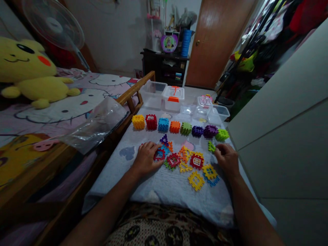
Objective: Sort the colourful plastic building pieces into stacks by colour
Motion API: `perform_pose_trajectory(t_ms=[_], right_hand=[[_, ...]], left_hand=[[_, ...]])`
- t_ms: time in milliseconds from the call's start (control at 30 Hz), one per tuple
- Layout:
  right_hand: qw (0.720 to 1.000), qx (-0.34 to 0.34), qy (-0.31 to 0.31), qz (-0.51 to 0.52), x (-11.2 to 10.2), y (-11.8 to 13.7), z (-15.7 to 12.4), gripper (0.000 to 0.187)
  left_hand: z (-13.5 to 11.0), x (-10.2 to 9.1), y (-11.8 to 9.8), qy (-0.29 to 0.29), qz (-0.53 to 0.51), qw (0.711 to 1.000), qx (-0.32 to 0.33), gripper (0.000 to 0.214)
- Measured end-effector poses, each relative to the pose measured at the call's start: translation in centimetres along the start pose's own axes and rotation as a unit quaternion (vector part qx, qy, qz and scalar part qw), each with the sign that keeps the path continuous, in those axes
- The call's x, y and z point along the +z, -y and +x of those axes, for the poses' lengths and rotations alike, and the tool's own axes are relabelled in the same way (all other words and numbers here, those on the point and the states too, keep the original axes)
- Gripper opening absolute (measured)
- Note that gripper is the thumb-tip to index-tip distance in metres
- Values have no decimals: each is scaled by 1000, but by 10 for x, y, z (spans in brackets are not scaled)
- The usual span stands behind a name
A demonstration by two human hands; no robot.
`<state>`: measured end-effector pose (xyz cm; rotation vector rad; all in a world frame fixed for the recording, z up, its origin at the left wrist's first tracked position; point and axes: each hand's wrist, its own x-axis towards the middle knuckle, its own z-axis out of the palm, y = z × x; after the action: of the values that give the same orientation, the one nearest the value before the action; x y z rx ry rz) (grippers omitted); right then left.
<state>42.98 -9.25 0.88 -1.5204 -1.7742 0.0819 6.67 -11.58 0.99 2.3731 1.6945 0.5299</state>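
Observation:
Several flat plastic puzzle tiles (196,161) in red, yellow, orange and blue lie scattered on a pale cloth (164,186) in front of me. My left hand (147,158) rests on the left end of the pile, fingers curled over a red tile (159,154). My right hand (227,158) is at the right end, pinching a green tile (211,147) between fingertips. Behind the tiles stands a row of assembled cubes: yellow (138,121), red (151,122), blue (163,124), orange (175,126), green (186,128), purple (197,131), another purple (210,131) and lime green (222,135).
Clear plastic boxes (153,94), one with an orange latch (174,97), stand beyond the cubes. A bed with a wooden rail (133,90), a yellow plush toy (28,71) and a crumpled plastic bag (98,124) lies left. A white cabinet wall (284,116) rises right. A brown door (217,41) is behind.

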Motion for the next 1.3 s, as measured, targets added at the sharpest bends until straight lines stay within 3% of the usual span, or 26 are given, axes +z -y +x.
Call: perform_pose_trajectory(t_ms=[167,267,400,533,633,733,967,1100,1200,1300], right_hand=[[973,-74,218,19,-1,47,3,5],[953,-105,282,-26,4,64,-2,18],[952,-93,279,-82,11,64,-7,24],[953,-67,290,-49,10,64,-2,15],[948,-42,315,10,6,76,5,11],[942,-70,319,77,9,95,13,11],[954,-173,235,61,51,124,10,13],[935,-204,276,86,60,123,1,12],[929,-185,289,138,55,116,1,16],[950,-123,232,170,49,106,6,8]], left_hand=[[-1,2,4,-3,8,1000,8,60],[-4,1,-4,-23,-1,999,30,68],[-7,2,-24,-9,-16,997,73,65],[-8,5,-34,6,-16,996,84,67],[-7,5,-26,-2,-18,998,63,65],[-7,-1,-10,3,-15,999,49,61],[-9,-8,7,24,3,999,47,45],[-7,-6,3,24,7,998,50,35],[-5,-8,0,24,21,998,56,33],[-4,-12,1,17,27,998,57,34]])
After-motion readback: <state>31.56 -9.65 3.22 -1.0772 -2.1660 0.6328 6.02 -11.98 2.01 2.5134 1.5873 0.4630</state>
